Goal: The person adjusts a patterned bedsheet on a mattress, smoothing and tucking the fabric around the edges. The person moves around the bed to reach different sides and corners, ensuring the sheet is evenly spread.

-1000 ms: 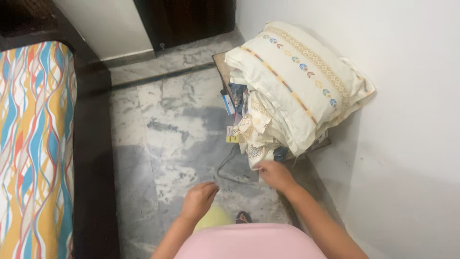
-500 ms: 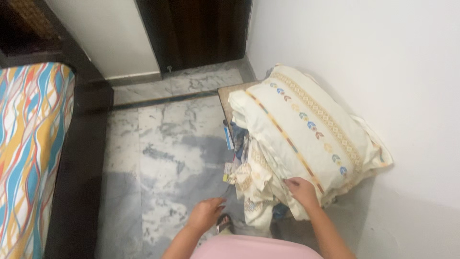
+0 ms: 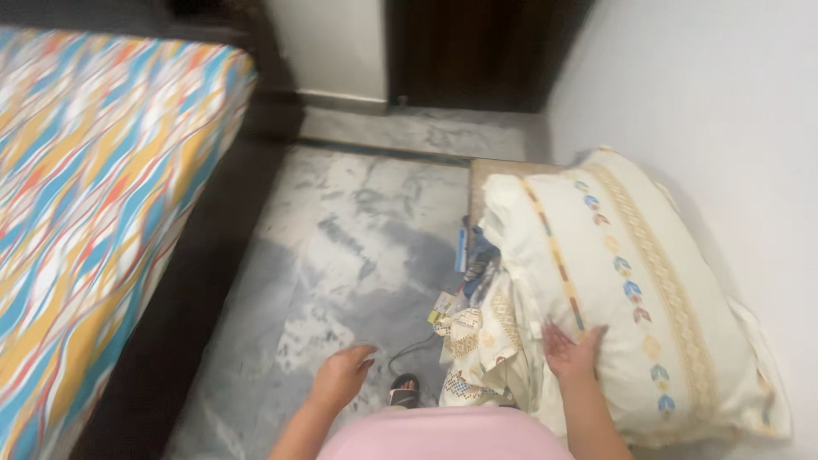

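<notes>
Head view: right hand [image 3: 573, 349], fingers spread flat on cream pillow [image 3: 630, 290] stacked against the wall [image 3: 682, 85]; left hand [image 3: 341, 375], loosely open, holding nothing, over marble floor [image 3: 358, 230]; striped bed [image 3: 94, 187] at left.

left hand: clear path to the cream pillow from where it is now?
Probably yes. The left hand hangs open over bare floor, with nothing between it and the cream pillow except the folded cloth draped at the pillow's near edge. The right hand already rests on the pillow.
</notes>
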